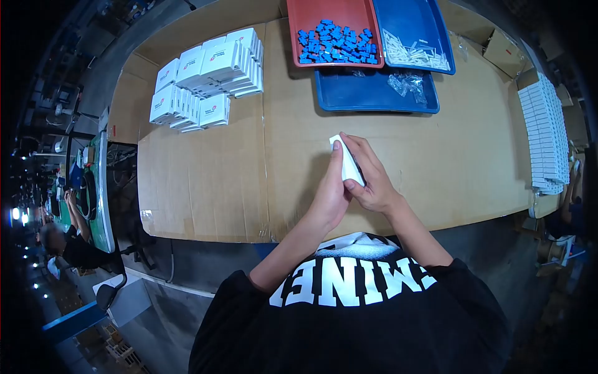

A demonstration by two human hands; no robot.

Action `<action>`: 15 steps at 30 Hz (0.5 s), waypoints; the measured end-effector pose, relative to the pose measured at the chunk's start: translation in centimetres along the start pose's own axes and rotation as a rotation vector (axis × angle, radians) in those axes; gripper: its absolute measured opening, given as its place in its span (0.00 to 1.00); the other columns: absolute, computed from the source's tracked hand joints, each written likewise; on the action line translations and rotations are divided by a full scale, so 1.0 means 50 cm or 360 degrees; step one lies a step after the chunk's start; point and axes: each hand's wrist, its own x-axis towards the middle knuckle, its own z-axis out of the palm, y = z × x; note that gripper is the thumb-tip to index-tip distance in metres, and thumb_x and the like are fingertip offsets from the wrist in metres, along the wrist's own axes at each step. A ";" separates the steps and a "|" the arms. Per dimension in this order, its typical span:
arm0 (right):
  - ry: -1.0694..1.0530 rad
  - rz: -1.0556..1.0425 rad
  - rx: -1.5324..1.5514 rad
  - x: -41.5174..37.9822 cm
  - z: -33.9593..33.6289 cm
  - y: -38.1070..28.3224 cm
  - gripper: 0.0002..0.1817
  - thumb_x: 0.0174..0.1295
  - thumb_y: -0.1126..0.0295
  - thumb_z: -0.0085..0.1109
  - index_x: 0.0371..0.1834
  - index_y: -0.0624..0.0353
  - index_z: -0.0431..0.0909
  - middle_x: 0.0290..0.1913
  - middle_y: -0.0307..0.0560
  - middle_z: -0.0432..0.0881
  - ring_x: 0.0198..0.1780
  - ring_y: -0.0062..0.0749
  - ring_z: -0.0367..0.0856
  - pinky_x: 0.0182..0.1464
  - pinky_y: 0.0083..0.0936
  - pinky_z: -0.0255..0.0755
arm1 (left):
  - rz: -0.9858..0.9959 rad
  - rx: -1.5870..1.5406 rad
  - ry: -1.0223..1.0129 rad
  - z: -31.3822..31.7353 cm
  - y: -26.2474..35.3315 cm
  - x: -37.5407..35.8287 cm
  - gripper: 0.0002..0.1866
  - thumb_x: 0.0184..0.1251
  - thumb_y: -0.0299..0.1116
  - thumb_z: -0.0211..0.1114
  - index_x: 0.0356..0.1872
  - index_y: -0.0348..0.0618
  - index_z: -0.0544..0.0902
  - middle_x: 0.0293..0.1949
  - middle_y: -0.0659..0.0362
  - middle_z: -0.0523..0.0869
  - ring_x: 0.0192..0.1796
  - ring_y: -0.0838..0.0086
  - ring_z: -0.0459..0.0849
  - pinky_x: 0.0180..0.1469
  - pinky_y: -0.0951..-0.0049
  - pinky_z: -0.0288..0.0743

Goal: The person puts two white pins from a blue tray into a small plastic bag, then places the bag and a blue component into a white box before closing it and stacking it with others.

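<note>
A small white box [347, 163] stands tilted between my two hands over the cardboard-covered table. My left hand [331, 192] grips it from the left, its thumb along the upper part. From the other side my right hand [375, 184] presses on it, fingers over the far right edge and thumb near the lower end. Much of the box's right side is hidden by the fingers. Beyond the hands lies a blue tray [349, 95] with clear plastic pieces [408, 86] in it.
Stacked white printed boxes [208, 65] stand at the back left. A red tray [333, 12] holds small blue parts [336, 43]; beside it a blue tray [414, 15] holds thin white sticks [414, 53]. Many white boxes [543, 134] line the right edge. Another person [84, 246] is at far left.
</note>
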 end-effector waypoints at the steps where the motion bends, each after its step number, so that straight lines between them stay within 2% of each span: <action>1: -0.0023 0.0038 -0.0033 0.005 0.001 -0.007 0.44 0.69 0.44 0.58 0.76 0.70 0.65 0.68 0.70 0.71 0.65 0.63 0.76 0.67 0.43 0.72 | 0.0000 -0.0048 0.0021 -0.003 0.002 0.000 0.35 0.83 0.65 0.43 0.75 0.48 0.66 0.63 0.57 0.78 0.65 0.69 0.79 0.67 0.64 0.75; 6: -0.0012 0.0061 -0.0107 -0.005 0.022 0.002 0.43 0.71 0.41 0.55 0.75 0.70 0.66 0.67 0.69 0.72 0.64 0.63 0.76 0.65 0.44 0.73 | 0.0006 -0.0096 0.0075 -0.012 -0.006 -0.001 0.34 0.83 0.63 0.45 0.73 0.48 0.68 0.62 0.57 0.79 0.65 0.70 0.79 0.67 0.64 0.74; 11: 0.0192 -0.0118 -0.0319 -0.017 0.047 0.016 0.42 0.76 0.40 0.49 0.71 0.74 0.70 0.64 0.72 0.76 0.60 0.65 0.80 0.61 0.44 0.77 | -0.0021 -0.0102 0.0113 -0.020 -0.010 -0.003 0.33 0.83 0.62 0.46 0.72 0.47 0.69 0.61 0.59 0.79 0.64 0.72 0.79 0.68 0.66 0.72; 15: 0.0252 -0.0146 -0.0264 -0.023 0.058 0.022 0.42 0.77 0.40 0.46 0.69 0.76 0.71 0.63 0.73 0.78 0.59 0.66 0.82 0.61 0.43 0.78 | 0.0000 -0.0059 0.0124 -0.026 -0.018 0.000 0.32 0.83 0.62 0.46 0.71 0.47 0.70 0.60 0.60 0.79 0.64 0.73 0.78 0.68 0.66 0.72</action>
